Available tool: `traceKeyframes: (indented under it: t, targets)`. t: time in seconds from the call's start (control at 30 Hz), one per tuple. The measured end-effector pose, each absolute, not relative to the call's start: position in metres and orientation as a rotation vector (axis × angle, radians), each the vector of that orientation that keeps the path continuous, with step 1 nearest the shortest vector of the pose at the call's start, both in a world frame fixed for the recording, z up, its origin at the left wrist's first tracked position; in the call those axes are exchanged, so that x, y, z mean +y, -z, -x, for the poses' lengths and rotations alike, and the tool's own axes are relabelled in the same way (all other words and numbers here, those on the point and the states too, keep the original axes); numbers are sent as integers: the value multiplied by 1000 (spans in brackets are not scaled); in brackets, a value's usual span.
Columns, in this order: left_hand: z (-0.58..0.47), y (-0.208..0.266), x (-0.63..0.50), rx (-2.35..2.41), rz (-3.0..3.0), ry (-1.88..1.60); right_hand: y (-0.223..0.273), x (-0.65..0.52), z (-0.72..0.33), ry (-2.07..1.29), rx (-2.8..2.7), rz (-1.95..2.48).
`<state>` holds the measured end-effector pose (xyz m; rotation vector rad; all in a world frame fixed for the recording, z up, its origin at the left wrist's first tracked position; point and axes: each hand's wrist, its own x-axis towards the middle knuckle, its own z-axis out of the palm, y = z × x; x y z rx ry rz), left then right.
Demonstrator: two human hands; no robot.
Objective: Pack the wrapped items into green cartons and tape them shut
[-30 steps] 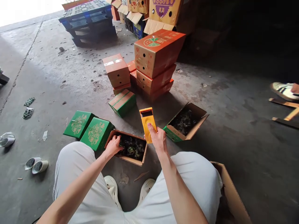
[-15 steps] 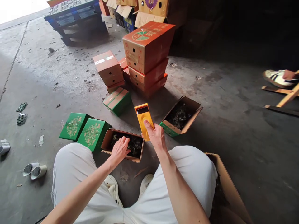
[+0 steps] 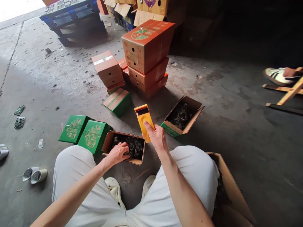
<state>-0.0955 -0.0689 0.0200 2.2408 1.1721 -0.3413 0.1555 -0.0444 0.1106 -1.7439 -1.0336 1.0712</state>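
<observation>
My right hand is wrapped around a yellow handheld device with a dark window near its top, the thumb lying on its front. Between my knees stands an open cardboard box, with dark, shiny, lumpy contents inside. Over the left part of that box, my left hand reaches in, its fingers curled down at the dark lumps. What the fingertips hold, if anything, is hidden.
Two green boxes adjoin the open box on the left. Another open box of dark lumps stands to the right. Ahead are a taped green box and stacked orange boxes. A large carton sits by my right knee.
My left hand has drawn slightly left and lower, its fingers more curled into the box. The right hand still holds the yellow device. The view has shifted a little.
</observation>
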Motion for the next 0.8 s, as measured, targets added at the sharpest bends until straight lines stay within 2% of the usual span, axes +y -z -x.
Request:
traceKeyframes:
  t: [0.17, 0.3, 0.5, 0.63, 0.8]
  targets:
    - [69, -13, -60, 1366, -2242, 575, -110, -45, -154, -1109, -1036, 1666]
    - [65, -18, -53, 1345, -2224, 607, -114, -47, -154, -1172, -1001, 1662]
    - [66, -20, -53, 1564, -1991, 181, -120, -48, -156, -1193, -991, 1616]
    - [42, 0, -48, 1747, -1707, 142, -119, -48, -156, -1157, -1022, 1650]
    - [54, 18, -45, 1485, -1739, -88, -116, -48, -158, -1180, -1031, 1660]
